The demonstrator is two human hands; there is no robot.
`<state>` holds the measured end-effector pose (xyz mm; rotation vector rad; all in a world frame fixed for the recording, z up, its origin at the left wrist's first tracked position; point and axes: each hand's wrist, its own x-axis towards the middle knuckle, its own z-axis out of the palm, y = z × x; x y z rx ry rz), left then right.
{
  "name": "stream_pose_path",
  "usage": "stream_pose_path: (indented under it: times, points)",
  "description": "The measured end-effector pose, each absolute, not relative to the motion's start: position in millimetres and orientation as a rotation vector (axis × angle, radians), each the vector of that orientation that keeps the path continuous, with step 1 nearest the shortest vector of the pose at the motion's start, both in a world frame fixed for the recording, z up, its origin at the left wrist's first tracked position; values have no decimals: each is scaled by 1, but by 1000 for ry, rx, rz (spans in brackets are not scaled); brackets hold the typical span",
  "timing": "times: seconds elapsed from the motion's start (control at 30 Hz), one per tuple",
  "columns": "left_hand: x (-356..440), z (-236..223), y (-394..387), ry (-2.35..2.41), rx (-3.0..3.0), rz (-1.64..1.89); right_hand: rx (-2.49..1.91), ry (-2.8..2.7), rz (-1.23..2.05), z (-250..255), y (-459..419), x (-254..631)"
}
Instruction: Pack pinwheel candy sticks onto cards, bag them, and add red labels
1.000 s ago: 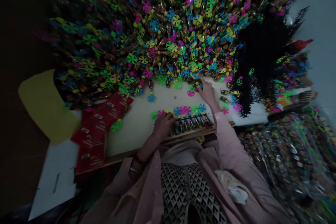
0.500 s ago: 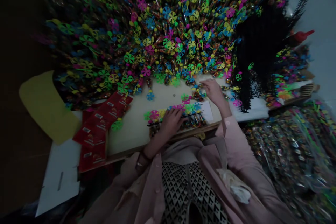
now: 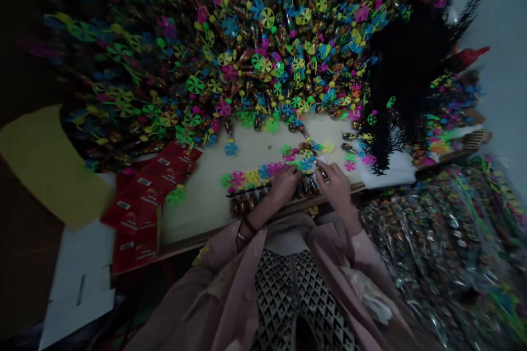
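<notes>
Bench station, as read from my remote feed: the right hand [image 3: 335, 186] has just come back from the far side of the bench and now sits close beside the left hand [image 3: 285, 184], the two almost touching above a row of candy-filled tubes [image 3: 242, 207]. Right hand: narrow, pinched around the end of what looks like one small tube [image 3: 323, 174], though the grip is hard to confirm. Left hand: curled down over the row, next to a black plastic comb [image 3: 247, 191]; I cannot tell whether it holds anything. The row lies along the near edge of the bench [image 3: 197, 219], with pinwheels [image 3: 263, 171] lined up on its far side and more lying loose beyond. Also logged: a huge heap of pinwheel tubes [image 3: 247, 38] at the far end, red packets [image 3: 140, 214] to the left, and plastic-wrapped bundles [image 3: 432, 241] to the right. The hands cover the middle of the row, so its tubes cannot be counted, and a white slip [image 3: 321, 159] is almost hidden beneath them.
</notes>
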<state>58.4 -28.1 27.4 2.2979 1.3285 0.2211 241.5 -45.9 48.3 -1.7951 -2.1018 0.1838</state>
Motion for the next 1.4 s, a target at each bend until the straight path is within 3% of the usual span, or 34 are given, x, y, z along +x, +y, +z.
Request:
stream_pose_path:
  times: [0.2, 0.47, 0.63, 0.73, 0.9, 1.17, 1.4]
  points:
    - [60, 24, -28, 1295, 2318, 271, -1967, -2101, 75, 12, -82, 217]
    - [61, 25, -28, 1322, 2254, 266, -1897, -1983, 118, 55, -17, 230]
    - [54, 31, -29, 1352, 2296, 220, -1715, -2641, 469, 68, 68, 195]
    - [46, 32, -30, 1349, 2283, 249, -1741, -2825, 360, 68, 86, 187]
    - [41, 25, -31, 1312, 2226, 346, -1821, -2458, 104, 75, 62, 217]
    - [42, 21, -32, 1285, 2229, 399, -1793, -2178, 25, 109, 4, 235]
    - [42, 19, -33, 1289, 2267, 397, -1939, -2593, 189, 81, 3, 192]
